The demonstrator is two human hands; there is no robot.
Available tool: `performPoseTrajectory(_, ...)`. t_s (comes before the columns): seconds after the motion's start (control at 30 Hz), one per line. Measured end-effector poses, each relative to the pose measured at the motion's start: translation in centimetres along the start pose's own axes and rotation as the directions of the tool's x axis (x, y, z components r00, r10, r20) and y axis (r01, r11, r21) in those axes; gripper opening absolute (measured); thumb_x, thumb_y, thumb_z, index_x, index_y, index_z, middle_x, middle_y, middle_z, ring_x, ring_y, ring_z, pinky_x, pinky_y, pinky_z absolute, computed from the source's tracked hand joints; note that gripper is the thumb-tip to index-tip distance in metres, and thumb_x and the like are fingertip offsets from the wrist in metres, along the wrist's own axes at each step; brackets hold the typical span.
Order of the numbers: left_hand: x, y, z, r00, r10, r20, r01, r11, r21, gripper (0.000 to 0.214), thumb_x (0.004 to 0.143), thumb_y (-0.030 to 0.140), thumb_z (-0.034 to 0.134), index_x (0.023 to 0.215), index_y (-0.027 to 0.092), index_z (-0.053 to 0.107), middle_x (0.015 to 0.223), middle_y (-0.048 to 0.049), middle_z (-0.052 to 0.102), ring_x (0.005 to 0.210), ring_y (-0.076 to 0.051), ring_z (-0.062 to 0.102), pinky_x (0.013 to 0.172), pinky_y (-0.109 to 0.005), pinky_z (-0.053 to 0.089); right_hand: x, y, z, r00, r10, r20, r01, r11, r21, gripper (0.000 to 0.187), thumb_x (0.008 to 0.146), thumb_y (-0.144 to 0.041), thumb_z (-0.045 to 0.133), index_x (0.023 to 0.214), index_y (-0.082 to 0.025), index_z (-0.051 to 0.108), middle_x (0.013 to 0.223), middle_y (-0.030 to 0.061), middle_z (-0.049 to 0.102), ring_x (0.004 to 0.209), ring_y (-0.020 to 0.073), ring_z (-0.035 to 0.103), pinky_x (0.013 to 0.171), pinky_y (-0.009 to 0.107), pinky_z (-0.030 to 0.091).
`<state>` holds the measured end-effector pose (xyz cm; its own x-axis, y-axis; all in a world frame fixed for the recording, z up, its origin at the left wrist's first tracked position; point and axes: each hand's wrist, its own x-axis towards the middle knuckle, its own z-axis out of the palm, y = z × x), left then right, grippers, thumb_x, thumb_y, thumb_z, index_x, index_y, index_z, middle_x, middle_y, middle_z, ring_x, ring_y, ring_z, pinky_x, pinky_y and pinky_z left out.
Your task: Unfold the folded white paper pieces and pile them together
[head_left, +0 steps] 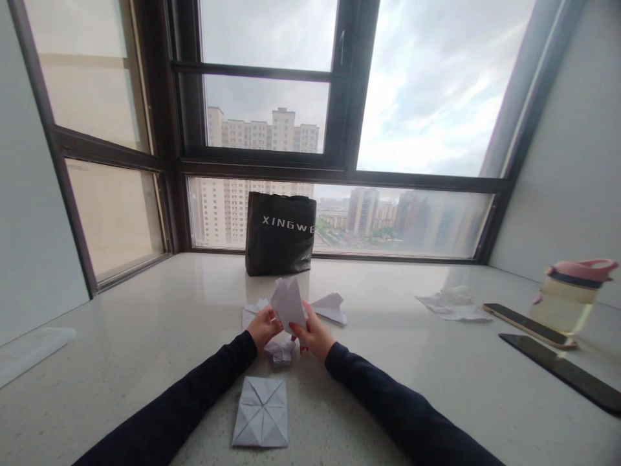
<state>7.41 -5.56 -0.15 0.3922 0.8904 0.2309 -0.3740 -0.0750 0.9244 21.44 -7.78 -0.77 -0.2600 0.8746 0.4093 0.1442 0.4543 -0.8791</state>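
Where the pale worktop [378,343] lies nearest, one folded square [261,412], flat, creased. Just beyond, one small folded piece [281,353], partly covered by the hands. Above it, one folded white paper [290,303], held up: left hand [262,329], grip pinching the left edge; right hand [317,335], thumb pressed on the near face. Apparent step: shaping folds; next move likely calls for steady, light finger pressure. Far side and some fingertips hidden. Behind: dart-shaped paper [332,307], partly covered. Farthest: black bag [280,243], lettering cut off.
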Motion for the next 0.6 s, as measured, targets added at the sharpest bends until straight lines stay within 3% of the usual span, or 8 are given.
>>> performPoseTrajectory(0.07, -0.1, -0.2, 0.3, 0.998, 0.010, 0.054, -0.011, 1.000, 0.022, 0.048, 0.044, 0.020, 0.074, 0.087, 0.013, 0.052, 0.085, -0.0077, 0.061, 0.078, -0.023, 0.056, 0.061, -0.026, 0.045, 0.0, 0.2, 0.0, 1.000, -0.001, 0.015, 0.001, 0.999, -0.034, 0.047, 0.072, -0.028, 0.046, 0.112, -0.018, 0.025, 0.057, -0.0061, 0.048, 0.040, 0.0081, 0.046, 0.027, 0.014, 0.033)
performPoseTrajectory(0.2, -0.4, -0.4, 0.9, 0.997, -0.010, 0.076, 0.011, 1.000, -0.006, 0.054, 0.047, 0.015, 0.070, 0.096, 0.016, 0.047, 0.084, -0.0061, 0.060, 0.075, -0.022, 0.056, 0.062, -0.030, 0.045, -0.1, 0.6, -0.3, 0.995, -0.098, 0.021, 0.100, 0.971, -0.218, 0.032, 0.071, -0.020, 0.047, 0.102, -0.017, 0.039, 0.064, -0.0028, 0.053, 0.047, 0.0093, 0.049, 0.036, 0.018, 0.038)
performPoseTrajectory(0.37, -0.3, -0.4, 0.8, 0.999, 0.038, -0.007, -0.038, 0.996, 0.084, 0.035, 0.057, 0.032, 0.066, 0.084, 0.014, 0.054, 0.080, -0.0051, 0.060, 0.079, -0.020, 0.054, 0.072, -0.030, 0.042, -0.1, 0.1, -0.7, 0.972, -0.234, 0.002, 0.204, 0.845, -0.494, 0.032, 0.068, -0.017, 0.050, 0.099, -0.020, 0.046, 0.079, 0.0005, 0.057, 0.070, 0.0158, 0.052, 0.060, 0.027, 0.043)
performPoseTrajectory(0.47, 0.0, -0.2, 0.4, 0.999, 0.051, 0.016, -0.053, 0.980, 0.192, 0.030, 0.055, 0.038, 0.066, 0.072, 0.014, 0.059, 0.074, -0.0036, 0.061, 0.078, -0.020, 0.053, 0.074, -0.030, 0.041, -0.2, -0.6, -0.9, 0.969, -0.247, -0.007, 0.205, 0.818, -0.537, 0.026, 0.071, -0.021, 0.048, 0.096, -0.020, 0.049, 0.080, 0.0018, 0.055, 0.072, 0.0171, 0.051, 0.064, 0.029, 0.041)
performPoseTrajectory(0.6, -0.1, 0.0, 0.1, 0.998, 0.054, -0.013, -0.048, 0.956, 0.289, 0.026, 0.058, 0.037, 0.064, 0.071, 0.015, 0.062, 0.074, -0.0029, 0.061, 0.082, -0.021, 0.052, 0.077, -0.030, 0.038, -0.4, -1.6, -1.2, 0.945, -0.317, -0.077, 0.162, 0.660, -0.734, 0.020, 0.072, -0.031, 0.050, 0.087, -0.019, 0.054, 0.082, 0.0056, 0.052, 0.079, 0.0201, 0.047, 0.068, 0.032, 0.038)
